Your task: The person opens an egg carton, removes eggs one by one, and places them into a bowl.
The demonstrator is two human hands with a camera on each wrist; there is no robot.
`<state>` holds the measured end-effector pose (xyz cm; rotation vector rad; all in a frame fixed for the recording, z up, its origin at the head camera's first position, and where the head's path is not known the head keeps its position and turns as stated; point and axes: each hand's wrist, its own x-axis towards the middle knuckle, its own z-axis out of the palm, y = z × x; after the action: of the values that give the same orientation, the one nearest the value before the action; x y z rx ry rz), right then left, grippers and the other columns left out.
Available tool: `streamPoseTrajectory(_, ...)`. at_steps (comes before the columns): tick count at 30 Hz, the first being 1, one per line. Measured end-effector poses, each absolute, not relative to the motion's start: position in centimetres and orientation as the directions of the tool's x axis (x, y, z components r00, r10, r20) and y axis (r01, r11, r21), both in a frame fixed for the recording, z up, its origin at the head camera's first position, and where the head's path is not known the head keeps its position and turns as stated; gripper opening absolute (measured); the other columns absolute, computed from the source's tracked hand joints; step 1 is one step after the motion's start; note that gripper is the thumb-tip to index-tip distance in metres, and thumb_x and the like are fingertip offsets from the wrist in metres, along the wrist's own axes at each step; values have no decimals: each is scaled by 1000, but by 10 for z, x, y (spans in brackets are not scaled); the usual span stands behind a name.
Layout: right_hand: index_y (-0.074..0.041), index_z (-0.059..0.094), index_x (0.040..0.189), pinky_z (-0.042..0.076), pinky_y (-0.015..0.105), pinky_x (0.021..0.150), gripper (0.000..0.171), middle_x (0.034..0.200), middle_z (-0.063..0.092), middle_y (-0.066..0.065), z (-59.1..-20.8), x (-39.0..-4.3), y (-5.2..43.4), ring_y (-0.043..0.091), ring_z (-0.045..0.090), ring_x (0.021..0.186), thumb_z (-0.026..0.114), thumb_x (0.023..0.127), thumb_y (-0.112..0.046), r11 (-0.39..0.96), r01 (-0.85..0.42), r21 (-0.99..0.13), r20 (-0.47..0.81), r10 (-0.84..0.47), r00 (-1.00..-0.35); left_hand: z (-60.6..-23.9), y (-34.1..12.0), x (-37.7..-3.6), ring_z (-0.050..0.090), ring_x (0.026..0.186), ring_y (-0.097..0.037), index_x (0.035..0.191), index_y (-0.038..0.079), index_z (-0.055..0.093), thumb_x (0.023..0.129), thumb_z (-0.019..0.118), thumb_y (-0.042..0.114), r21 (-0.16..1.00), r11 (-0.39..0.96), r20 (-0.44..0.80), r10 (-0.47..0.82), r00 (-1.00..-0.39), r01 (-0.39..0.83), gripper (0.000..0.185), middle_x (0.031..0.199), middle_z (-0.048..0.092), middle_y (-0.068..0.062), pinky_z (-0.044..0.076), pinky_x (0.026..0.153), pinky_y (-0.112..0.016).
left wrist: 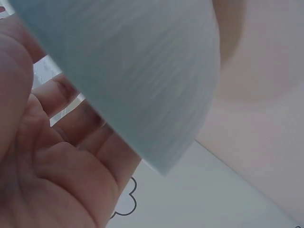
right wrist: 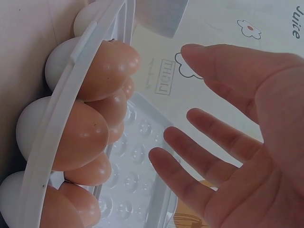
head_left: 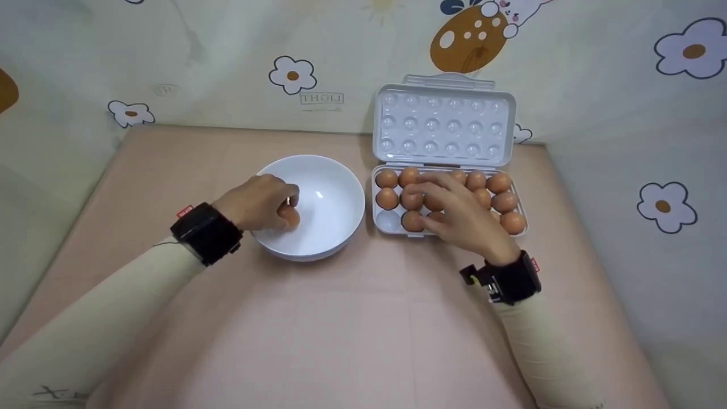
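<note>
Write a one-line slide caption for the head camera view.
Left hand holds a brown egg in the white bowl; right hand hovers over the open egg carton.

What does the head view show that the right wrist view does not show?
Only the head view shows the left hand holding a brown egg inside the round white bowl on the pink table, and one empty cup at the tray's front left corner.

Only the right wrist view shows the right hand's palm, with its fingers straight and spread beside the eggs, holding nothing.

Both views show the right hand, the white plastic egg tray of brown eggs, and its open dimpled lid.
</note>
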<state>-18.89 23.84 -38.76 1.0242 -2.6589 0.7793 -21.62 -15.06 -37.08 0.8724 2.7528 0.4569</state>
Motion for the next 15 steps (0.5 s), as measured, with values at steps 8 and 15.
streamPoseTrajectory(8, -9, 73, 131, 44, 37, 113, 48, 133, 67, 6, -386, -189, 237, 22, 54, 134, 88, 86, -7, 605, -681, -413, 360, -578, -732, -372, -150, -216, 54, 83, -24, 97, -2, 70, 79, 72, -4, 354, 753, -95, 619, -780, 555, 18, 78, 59, -5, 46, 73, -35)
streamPoseTrajectory(15, -9, 71, 134, 42, 39, 117, 51, 140, 64, 7, -386, -190, 240, 22, 52, 137, 86, 86, -3, 612, -668, -423, 335, -579, -743, -374, -149, -216, 53, 84, -25, 98, -1, 69, 79, 71, -4, 352, 764, -110, 608, -787, 541, 19, 79, 59, -5, 45, 73, -35)
